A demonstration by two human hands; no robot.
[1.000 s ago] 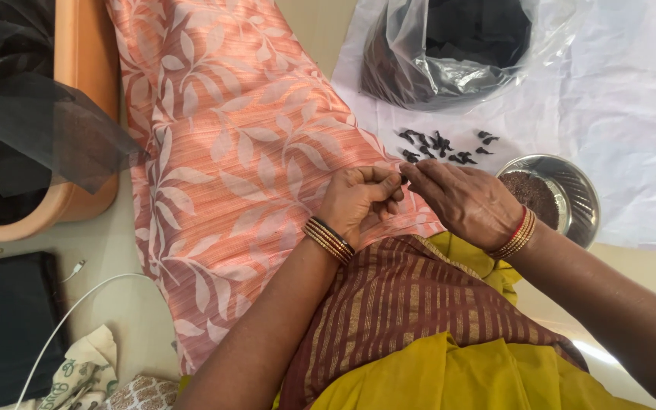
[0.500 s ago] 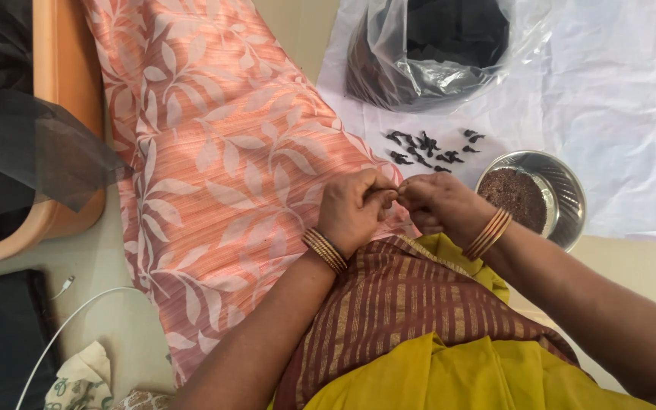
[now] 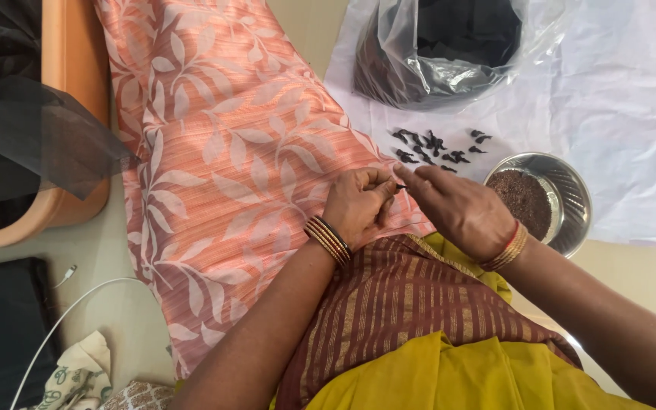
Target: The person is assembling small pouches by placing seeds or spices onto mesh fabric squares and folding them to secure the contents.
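at the far left a sheet of sheer black netting [image 3: 36, 137] is draping over a curved orange wooden frame [image 3: 70, 114], and below them a thin white cable [image 3: 62, 315] is trailing across the pale floor [image 3: 115, 304] toward a crumpled cream cloth with a green print [image 3: 77, 376]. next to that, a long peach-pink fabric with a white leaf pattern [image 3: 222, 175] is running from the top edge down to my lap, where it is meeting a maroon cloth with gold stripes [image 3: 396, 311] and the mustard-yellow cloth [image 3: 449, 380] under it.

my left hand [image 3: 358, 205], with thin dark and gold bangles at the wrist, is resting on the edge of the peach fabric, its fingers [image 3: 377, 182] curled inward. my right hand [image 3: 457, 209] is coming in from the right, its fingers [image 3: 411, 176] pinched close against the left ones. between the two sets of fingertips i am holding a tiny black piece [image 3: 401, 187]; which hand has the firmer hold i cannot tell.

just above my hands a small scatter of the same black bits [image 3: 434, 144] is lying on a white sheet [image 3: 609, 106]. above them a clear plastic bag full of dark material [image 3: 442, 53] is sitting on the same sheet. to the right of my right hand a round steel bowl [image 3: 571, 197] is holding dark brown grains [image 3: 525, 201], close to my wrist with its gold and red bangles.
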